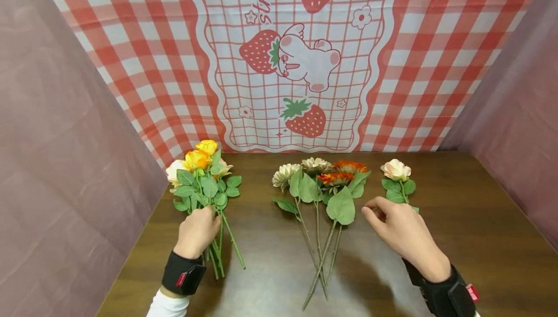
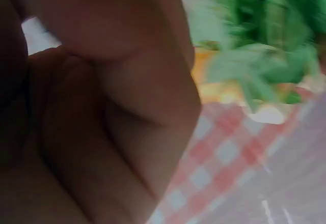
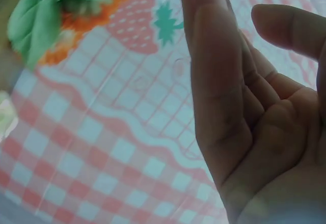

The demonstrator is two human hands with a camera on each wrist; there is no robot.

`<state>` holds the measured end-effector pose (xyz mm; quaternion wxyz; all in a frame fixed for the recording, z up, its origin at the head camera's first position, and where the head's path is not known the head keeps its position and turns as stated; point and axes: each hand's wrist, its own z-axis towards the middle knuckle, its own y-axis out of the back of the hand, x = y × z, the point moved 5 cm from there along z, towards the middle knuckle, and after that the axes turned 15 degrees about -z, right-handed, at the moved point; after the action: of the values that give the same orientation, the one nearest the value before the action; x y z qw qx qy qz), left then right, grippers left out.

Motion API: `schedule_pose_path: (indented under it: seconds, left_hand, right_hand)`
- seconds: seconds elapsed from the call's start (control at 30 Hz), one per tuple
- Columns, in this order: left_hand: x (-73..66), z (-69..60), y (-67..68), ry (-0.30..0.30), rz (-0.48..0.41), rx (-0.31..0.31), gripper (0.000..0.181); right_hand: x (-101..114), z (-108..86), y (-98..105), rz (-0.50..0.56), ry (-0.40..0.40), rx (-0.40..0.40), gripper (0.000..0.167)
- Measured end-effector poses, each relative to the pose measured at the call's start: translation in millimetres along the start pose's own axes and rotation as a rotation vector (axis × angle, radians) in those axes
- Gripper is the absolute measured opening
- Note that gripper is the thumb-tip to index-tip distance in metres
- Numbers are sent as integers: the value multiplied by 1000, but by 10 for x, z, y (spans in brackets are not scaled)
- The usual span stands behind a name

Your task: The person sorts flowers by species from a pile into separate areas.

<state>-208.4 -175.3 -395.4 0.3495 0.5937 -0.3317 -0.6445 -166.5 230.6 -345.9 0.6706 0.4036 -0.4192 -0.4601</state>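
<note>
My left hand (image 1: pixel 197 232) is at the stems of a bunch of roses on the left, its fingers curled round them. Yellow roses (image 1: pixel 197 160) and pale roses top the bunch above green leaves (image 1: pixel 209 187). In the left wrist view the curled fingers (image 2: pixel 147 76) hide the stems. My right hand (image 1: pixel 403 225) hovers between the middle flowers and a single pale rose (image 1: pixel 395 169), holding nothing. Its thumb and index finger stand apart in the right wrist view. The hand covers the lower stem of that rose.
In the middle of the brown table (image 1: pixel 261 278) lie cream flowers (image 1: pixel 285 175) and orange flowers (image 1: pixel 350 167), their stems crossing toward the front edge. Behind the table hangs a red-and-white checked cloth (image 1: pixel 418 65) with strawberries. Pinkish curtains (image 1: pixel 65 162) flank both sides.
</note>
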Motion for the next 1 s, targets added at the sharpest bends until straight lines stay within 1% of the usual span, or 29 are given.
schedule_pose_path:
  seconds: [0.03,0.13,0.2,0.23,0.3,0.4,0.6,0.67,0.83,0.93,1.0]
  left_hand:
    - [70,26,-20,30,17,12,24]
    - [234,96,-101,101,42,56,19]
    - [314,126,-152,141,50,81,15]
    - [338,134,-168,151,50,88,13]
    - [366,144,-182,156,38,90,12]
    - [369,146,-159,151,-7,69,13]
    - [343,157,-95,178,-112,29,26]
    - [325,158,-76,173,-137,1,31]
    - [234,137,-23,130,-209,-54,39]
    - [127,107,19,65,-252,-77,36]
    - [18,71,51,1,-276,-92,32]
  right_hand:
    - [36,1,-2,8,10,-10,10]
    - [125,3,-7,27,31,-26,10]
    - [173,6,-14,35,38,-26,10]
    - [194,8,-19,39,41,-22,10]
    - [233,8,-36,42,52,-8,10]
    - [279,9,-69,41,70,15,9]
    - [334,24,-137,31,97,37,9]
    - [347,25,-162,33,104,43,8]
    - [395,24,-225,45,106,54,7]
    - [465,22,-257,72,116,53,8]
    - [534,18,-273,110,135,44,11]
